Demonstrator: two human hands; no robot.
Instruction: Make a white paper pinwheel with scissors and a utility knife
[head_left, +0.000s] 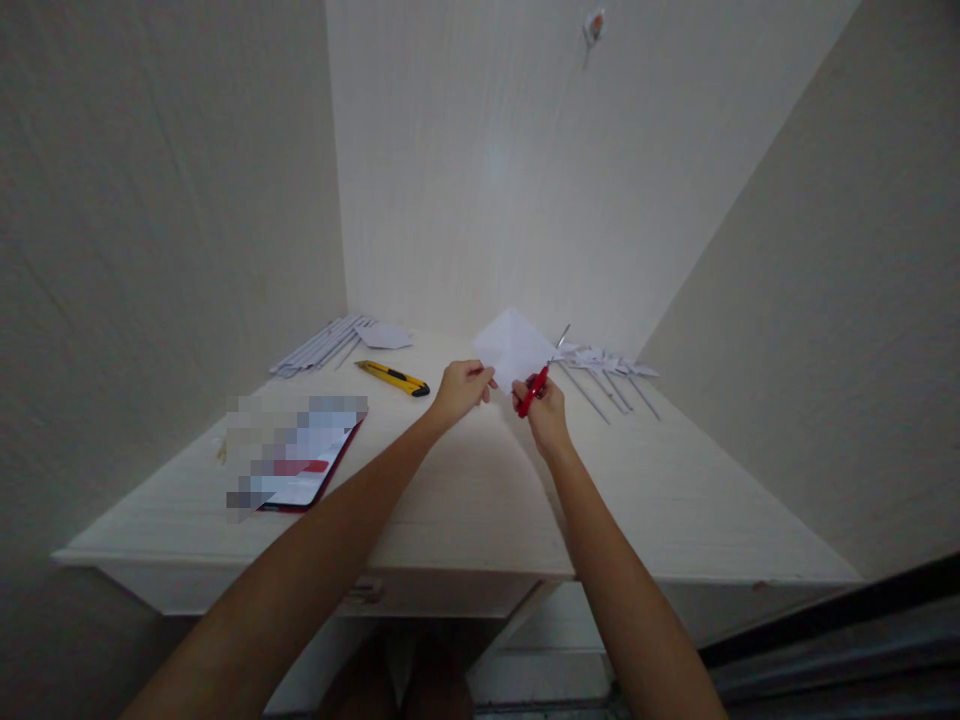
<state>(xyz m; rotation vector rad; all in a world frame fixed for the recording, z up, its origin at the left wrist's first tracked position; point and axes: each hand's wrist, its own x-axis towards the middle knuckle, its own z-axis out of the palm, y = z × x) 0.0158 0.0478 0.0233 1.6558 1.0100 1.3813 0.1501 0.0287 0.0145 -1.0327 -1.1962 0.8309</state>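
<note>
My left hand (463,388) pinches the lower left edge of a white sheet of paper (514,345) held above the table. My right hand (546,408) is closed round the red handles of a pair of scissors (541,376). The scissor blades point up and to the right along the paper's right edge. Both hands sit over the middle of the pale wooden table (465,490).
A yellow utility knife (393,377) lies left of my hands. Rolled white paper sticks (319,345) are piled at the back left, and more paper pieces with sticks (609,372) lie at the back right. A tablet with a red case (300,465) rests front left. Walls enclose the table.
</note>
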